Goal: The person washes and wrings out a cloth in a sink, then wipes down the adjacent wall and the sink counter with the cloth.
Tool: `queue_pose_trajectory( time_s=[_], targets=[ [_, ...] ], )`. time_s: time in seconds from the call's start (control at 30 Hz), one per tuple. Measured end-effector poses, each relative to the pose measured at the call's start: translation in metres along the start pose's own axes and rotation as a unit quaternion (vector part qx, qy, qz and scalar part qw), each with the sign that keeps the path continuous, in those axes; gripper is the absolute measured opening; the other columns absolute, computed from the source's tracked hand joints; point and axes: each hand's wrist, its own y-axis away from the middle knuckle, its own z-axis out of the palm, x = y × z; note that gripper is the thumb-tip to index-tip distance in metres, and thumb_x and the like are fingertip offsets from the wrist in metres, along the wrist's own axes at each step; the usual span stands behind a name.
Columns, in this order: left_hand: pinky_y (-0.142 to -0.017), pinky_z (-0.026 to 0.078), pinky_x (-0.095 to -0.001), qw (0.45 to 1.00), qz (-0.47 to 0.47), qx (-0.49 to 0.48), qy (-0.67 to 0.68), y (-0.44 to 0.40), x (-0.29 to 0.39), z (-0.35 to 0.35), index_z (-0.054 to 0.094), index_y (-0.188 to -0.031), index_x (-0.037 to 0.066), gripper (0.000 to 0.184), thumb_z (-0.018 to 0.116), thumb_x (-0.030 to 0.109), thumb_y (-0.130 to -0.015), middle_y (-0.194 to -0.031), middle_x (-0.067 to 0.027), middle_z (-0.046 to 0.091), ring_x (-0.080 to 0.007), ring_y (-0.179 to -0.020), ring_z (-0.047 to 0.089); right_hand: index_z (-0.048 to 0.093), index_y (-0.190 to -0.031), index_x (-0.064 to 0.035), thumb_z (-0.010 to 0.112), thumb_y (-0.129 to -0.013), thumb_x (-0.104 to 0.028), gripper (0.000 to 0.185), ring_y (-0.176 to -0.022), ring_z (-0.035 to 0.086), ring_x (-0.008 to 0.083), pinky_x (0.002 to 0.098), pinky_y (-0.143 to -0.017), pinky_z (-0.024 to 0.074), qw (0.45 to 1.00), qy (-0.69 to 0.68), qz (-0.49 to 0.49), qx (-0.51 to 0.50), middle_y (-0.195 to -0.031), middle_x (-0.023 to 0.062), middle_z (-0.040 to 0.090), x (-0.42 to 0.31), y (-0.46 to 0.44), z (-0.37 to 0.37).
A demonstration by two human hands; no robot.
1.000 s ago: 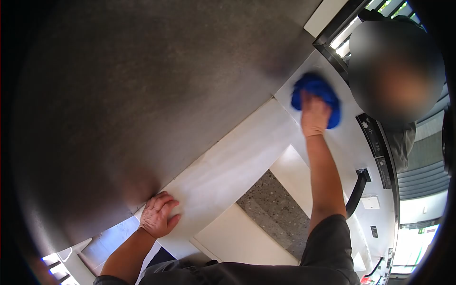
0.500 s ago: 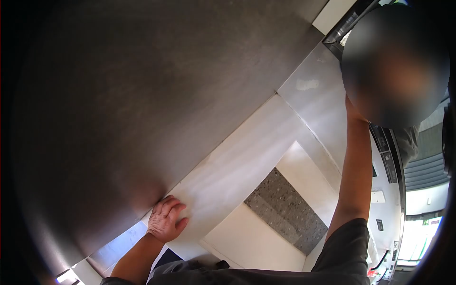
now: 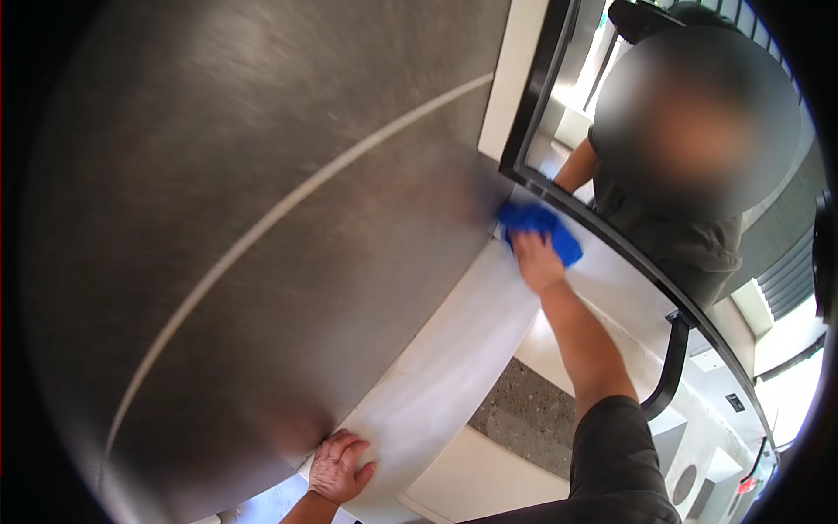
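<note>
Left hand [image 3: 340, 470] on the white bench [image 3: 436, 367], right hand [image 3: 537, 260] on a blue cloth [image 3: 566, 248].
Left fingers [image 3: 352, 448] lie close together, thumb apart, at the near corner; the cloth is at the far inner corner by a black frame [image 3: 534, 96], under right fingers [image 3: 525, 244] whose grip I cannot tell.

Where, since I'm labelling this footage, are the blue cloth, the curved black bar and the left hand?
Blue cloth [image 3: 543, 219]: head view, on its upper part, beyond the fingers.
Curved black bar [image 3: 676, 362]: head view, midway along its length.
Left hand [image 3: 339, 467]: head view, on the back of the hand.
</note>
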Motion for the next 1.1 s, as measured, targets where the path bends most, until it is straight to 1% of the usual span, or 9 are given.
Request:
queue_pose_trajectory(
  time_s=[0.2,0.3,0.53,0.7,0.73,0.8,0.9,1.0,1.1],
  targets=[
    [-0.089,0.041,-0.0394,1.0,0.001,0.012,0.018,0.0,0.0,0.023,0.058,-0.1,0.012,0.038,0.07,0.027,-0.067,-0.108,-0.006,0.05,-0.0263,-0.106,0.047,0.058,-0.106,-0.0041,0.044,-0.08,-0.015,0.032,-0.111,0.042,0.0247,0.0423,-0.095,0.0324,0.996,-0.067,-0.024,0.05,-0.111,0.0084,0.051,-0.007,0.024,-0.008],
    [-0.089,0.041,-0.0396,1.0,-0.002,0.012,0.007,-0.003,-0.001,0.02,0.058,-0.1,0.012,0.039,0.071,0.028,-0.067,-0.108,-0.0055,0.05,-0.0255,-0.106,0.047,0.054,-0.107,-0.0013,0.047,-0.078,-0.007,0.031,-0.104,0.049,0.0269,0.0393,-0.087,0.0387,0.953,-0.106,0.098,0.267,-0.102,0.0148,0.054,0.018,-0.005,-0.081],
    [-0.088,0.039,-0.0411,1.0,0.01,-0.005,-0.006,-0.007,0.006,0.011,0.054,-0.101,0.013,0.042,0.071,0.027,-0.065,-0.108,-0.0072,0.047,-0.0278,-0.105,0.045,0.052,-0.112,-0.0026,0.045,-0.076,-0.004,0.036,-0.103,0.048,0.0346,0.0432,-0.087,0.0374,0.883,-0.256,0.194,0.341,-0.104,0.018,0.054,0.003,-0.079,-0.109],
    [-0.089,0.038,-0.0413,1.0,0.002,-0.027,-0.013,-0.008,0.01,0.006,0.053,-0.102,0.012,0.043,0.071,0.026,-0.065,-0.108,-0.0076,0.046,-0.0283,-0.106,0.044,0.051,-0.116,-0.0037,0.044,-0.075,-0.001,0.041,-0.101,0.046,0.041,0.0465,-0.087,0.0363,0.799,-0.384,0.253,0.387,-0.106,0.0206,0.054,-0.07,-0.073,-0.121],
    [-0.089,0.038,-0.0413,0.999,0.0,-0.034,-0.013,-0.007,0.012,0.005,0.053,-0.102,0.012,0.043,0.071,0.026,-0.065,-0.108,-0.0076,0.046,-0.0283,-0.106,0.044,0.039,-0.124,0.0026,0.047,-0.075,-0.007,0.051,-0.115,0.038,0.0383,0.0424,-0.098,0.0287,0.656,-0.573,0.232,0.433,-0.12,0.0244,0.044,-0.092,-0.057,-0.156],
    [-0.089,0.037,-0.0411,0.999,-0.002,-0.038,-0.018,-0.01,0.009,0.007,0.053,-0.102,0.012,0.044,0.071,0.027,-0.064,-0.108,-0.0083,0.046,-0.0291,-0.106,0.043,0.03,-0.126,0.0098,0.05,-0.071,-0.009,0.062,-0.118,0.031,0.0446,0.0456,-0.1,0.0242,0.684,-0.592,0.216,0.367,-0.131,0.0295,0.028,-0.153,-0.026,-0.155],
    [-0.088,0.037,-0.0418,0.999,0.004,-0.048,-0.025,-0.012,0.006,0.007,0.052,-0.103,0.012,0.046,0.071,0.027,-0.064,-0.108,-0.0091,0.045,-0.0301,-0.105,0.043,0.045,-0.119,0.005,0.062,-0.061,-0.01,0.062,-0.109,0.04,0.0441,0.0491,-0.096,0.0306,0.726,-0.608,0.126,0.295,-0.12,0.0257,0.041,-0.217,0.021,-0.153],
    [-0.088,0.036,-0.0425,0.998,-0.001,-0.054,-0.016,-0.015,0.013,0.0,0.05,-0.105,0.012,0.048,0.071,0.026,-0.064,-0.108,-0.0096,0.045,-0.0303,-0.104,0.043,0.053,-0.112,0.0022,0.065,-0.057,-0.012,0.058,-0.104,0.043,0.0425,0.0489,-0.093,0.0336,0.713,-0.628,0.12,0.29,-0.115,0.0221,0.045,-0.197,0.016,-0.158],
    [-0.088,0.035,-0.0432,0.999,0.009,-0.048,-0.017,-0.018,0.017,-0.005,0.05,-0.105,0.011,0.048,0.07,0.026,-0.064,-0.108,-0.0096,0.045,-0.0304,-0.104,0.043,0.053,-0.112,0.0035,0.062,-0.052,-0.008,0.062,-0.105,0.044,0.0416,0.0488,-0.092,0.0338,0.683,-0.589,0.144,0.408,-0.115,0.022,0.046,-0.141,-0.027,-0.147]
  ],
)
